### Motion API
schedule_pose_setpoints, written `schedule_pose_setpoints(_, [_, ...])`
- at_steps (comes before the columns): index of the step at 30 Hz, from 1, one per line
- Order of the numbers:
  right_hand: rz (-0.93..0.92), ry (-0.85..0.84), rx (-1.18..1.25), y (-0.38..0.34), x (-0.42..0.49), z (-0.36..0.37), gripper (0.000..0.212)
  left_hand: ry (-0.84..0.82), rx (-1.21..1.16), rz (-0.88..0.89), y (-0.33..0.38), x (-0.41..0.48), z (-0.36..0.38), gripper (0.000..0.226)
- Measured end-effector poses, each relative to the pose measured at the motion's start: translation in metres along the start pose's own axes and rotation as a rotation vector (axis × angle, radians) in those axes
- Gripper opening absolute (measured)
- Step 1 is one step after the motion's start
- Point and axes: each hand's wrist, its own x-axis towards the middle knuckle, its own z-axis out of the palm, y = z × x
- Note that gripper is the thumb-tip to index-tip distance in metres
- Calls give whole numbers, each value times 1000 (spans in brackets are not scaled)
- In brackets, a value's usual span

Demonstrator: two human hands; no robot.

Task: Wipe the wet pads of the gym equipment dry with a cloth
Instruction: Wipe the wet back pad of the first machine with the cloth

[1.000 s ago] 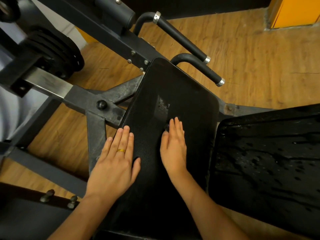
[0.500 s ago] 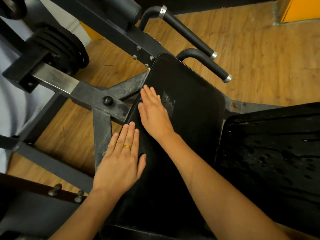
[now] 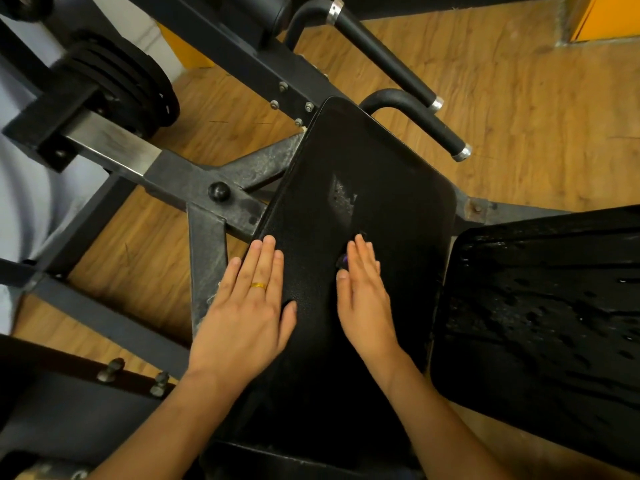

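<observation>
Looking down from my head, I see both of my bare hands lying flat on a long black pad (image 3: 367,157) that runs from near me away to the far side, in the middle of the view. My left hand (image 3: 247,306) rests on the pad's left edge with its fingers straight and close together, holding nothing; a gold ring (image 3: 258,285) sits on one finger. My right hand (image 3: 363,296) lies palm down nearer the pad's centre, fingers straight and together. A small purple scrap (image 3: 343,261) peeks out from under its fingers; I cannot tell whether this is the cloth. Just beyond my right fingertips a pale, shiny patch (image 3: 343,195) marks the pad's surface. To the right, just beside this pad, a second black pad (image 3: 540,306) is covered in water drops and streaks. Two black handles (image 3: 391,60) with silver end caps stick out at the far end. A grey metal frame (image 3: 207,188) joins the pad from the left, with stacked black weight plates (image 3: 138,84) at far left. Below everything is a wooden floor (image 3: 536,109).
</observation>
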Motion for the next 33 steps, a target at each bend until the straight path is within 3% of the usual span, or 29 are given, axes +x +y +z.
schedule_pose_setpoints(7, [-270,-95,-39,-39,42,3,52,-7,8,-2,0,0,0,73])
schedule_pose_setpoints(11, [-325,-103,-122,-43,66,4,52,-9,5,-1,0,0,-1,73])
schedule_pose_setpoints(14, [-235,-42,-71,-35,56,3,52,-4,7,-3,0,0,-2,73])
schedule_pose_setpoints(19, [86,110,26,0,29,-3,51,-2,2,-6,1,0,-3,73])
schedule_pose_setpoints(23, [182,134,22,-12,32,0,50,-7,16,-10,1,0,-1,73])
schedule_pose_setpoints(30, [-238,-15,5,-86,76,15,50,-5,9,-2,0,-1,0,72])
schedule_pose_setpoints(33, [-278,6,-17,-90,116,13,49,-8,13,-4,0,-1,-1,72])
